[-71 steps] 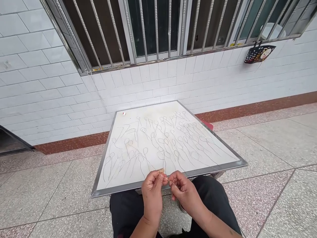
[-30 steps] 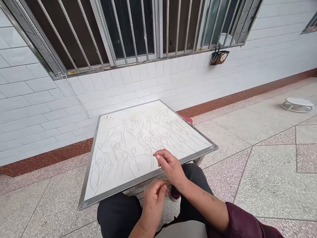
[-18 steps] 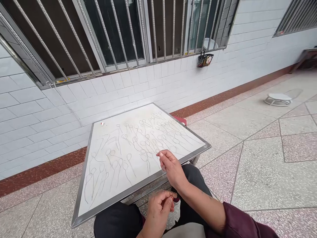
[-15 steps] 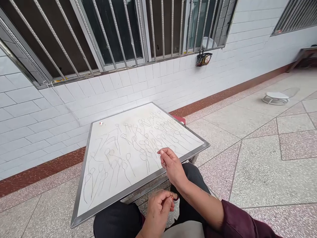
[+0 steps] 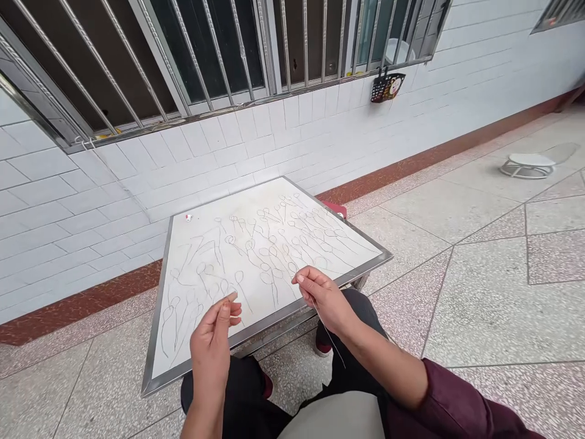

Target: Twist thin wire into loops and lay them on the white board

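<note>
My right hand (image 5: pixel 323 300) pinches a thin wire (image 5: pixel 331 338) between thumb and fingers near the table's front edge. The wire's tail hangs down over my lap. To the left, my left hand (image 5: pixel 212 341) is raised over the table's front edge, thumb pressed against the index finger, whose tip looks pale and covered. Anything in that pinch is too small to make out. Many thin wires with a loop at one end, such as this looped wire (image 5: pixel 239 278), lie spread over the white table (image 5: pixel 365 249) beyond both hands.
A small red-and-white item (image 5: pixel 189 217) sits at the table's far left corner. Behind stands a white tiled wall (image 5: pixel 219 149) with a barred window. A black basket (image 5: pixel 386 86) hangs there. A red stool (image 5: pixel 336 209) shows behind the table, and a low white stool (image 5: pixel 529 164) farther right.
My left hand has moved up and left, away from the wire's lower part, to over the table. My right hand keeps the wire, whose tail now swings to the right. The view has shifted slightly.
</note>
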`<action>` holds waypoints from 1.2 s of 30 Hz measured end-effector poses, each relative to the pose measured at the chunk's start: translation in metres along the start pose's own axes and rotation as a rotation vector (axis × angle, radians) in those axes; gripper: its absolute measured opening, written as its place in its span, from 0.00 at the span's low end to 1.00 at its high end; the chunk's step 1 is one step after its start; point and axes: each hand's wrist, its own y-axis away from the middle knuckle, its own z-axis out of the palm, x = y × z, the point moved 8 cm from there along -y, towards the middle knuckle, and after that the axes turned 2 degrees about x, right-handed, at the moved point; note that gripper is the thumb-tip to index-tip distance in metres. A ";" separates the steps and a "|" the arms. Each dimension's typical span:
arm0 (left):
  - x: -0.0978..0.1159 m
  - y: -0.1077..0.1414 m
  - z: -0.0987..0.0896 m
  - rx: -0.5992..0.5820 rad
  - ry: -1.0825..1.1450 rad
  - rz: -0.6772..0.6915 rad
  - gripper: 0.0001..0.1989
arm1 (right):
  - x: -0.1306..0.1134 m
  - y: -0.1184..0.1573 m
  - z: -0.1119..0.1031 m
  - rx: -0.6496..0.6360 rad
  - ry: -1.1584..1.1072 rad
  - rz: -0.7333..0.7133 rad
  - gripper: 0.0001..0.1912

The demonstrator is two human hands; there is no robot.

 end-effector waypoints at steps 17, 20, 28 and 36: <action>0.051 0.017 0.038 -0.221 -0.208 0.225 0.16 | -0.002 0.001 0.009 -0.079 0.222 -0.024 0.14; 0.050 0.019 0.041 -0.240 -0.272 0.256 0.16 | -0.002 0.002 0.009 -0.066 0.199 -0.018 0.15; 0.049 0.027 0.054 -0.418 -0.365 0.376 0.16 | 0.006 0.001 0.003 -0.052 0.114 0.049 0.15; 0.050 0.024 0.043 -0.345 -0.406 0.364 0.17 | 0.012 0.005 0.011 -0.118 0.167 0.064 0.17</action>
